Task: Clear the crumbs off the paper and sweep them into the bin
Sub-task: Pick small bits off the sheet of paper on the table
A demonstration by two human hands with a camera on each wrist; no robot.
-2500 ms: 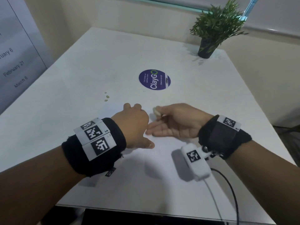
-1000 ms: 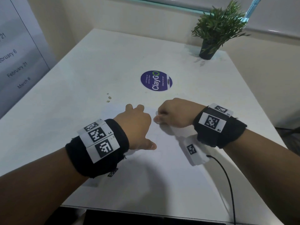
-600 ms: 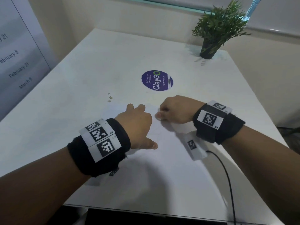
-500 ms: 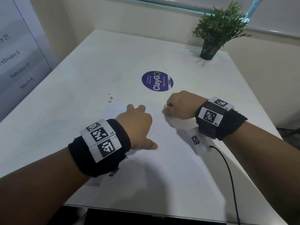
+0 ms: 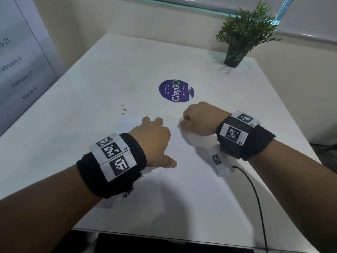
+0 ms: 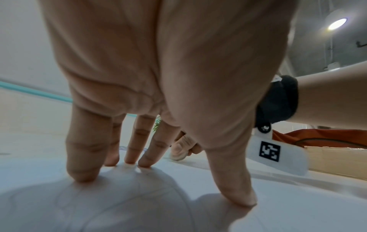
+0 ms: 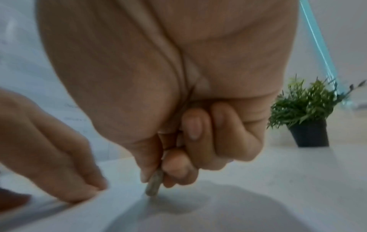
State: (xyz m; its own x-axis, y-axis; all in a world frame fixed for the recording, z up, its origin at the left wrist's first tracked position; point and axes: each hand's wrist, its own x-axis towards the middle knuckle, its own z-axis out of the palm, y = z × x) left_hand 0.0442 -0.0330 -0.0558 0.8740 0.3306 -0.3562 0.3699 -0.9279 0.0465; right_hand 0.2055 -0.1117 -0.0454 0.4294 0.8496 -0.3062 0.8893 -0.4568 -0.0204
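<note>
A white paper sheet (image 5: 182, 179) lies on the white table in front of me. My left hand (image 5: 160, 141) presses its spread fingertips (image 6: 83, 175) down on the sheet (image 6: 119, 211). My right hand (image 5: 193, 117) is curled knuckles-up at the sheet's far edge. It pinches a small pale eraser-like piece (image 7: 152, 186) between thumb and forefinger, with the tip of the piece touching the surface. A few small crumbs (image 5: 124, 109) lie on the table just past the sheet's far left corner. One more crumb (image 5: 165, 103) lies near the sticker.
A round purple sticker (image 5: 176, 91) sits mid-table and a potted plant (image 5: 237, 42) stands at the far right corner. A black cable (image 5: 255, 194) runs from my right wrist off the table's front edge (image 5: 164, 238). A board with dates (image 5: 18, 70) stands at the left.
My right hand turned from palm-up to knuckles-up, closed around the pale piece, and slid away from me and to the right along the paper. The left hand stayed put.
</note>
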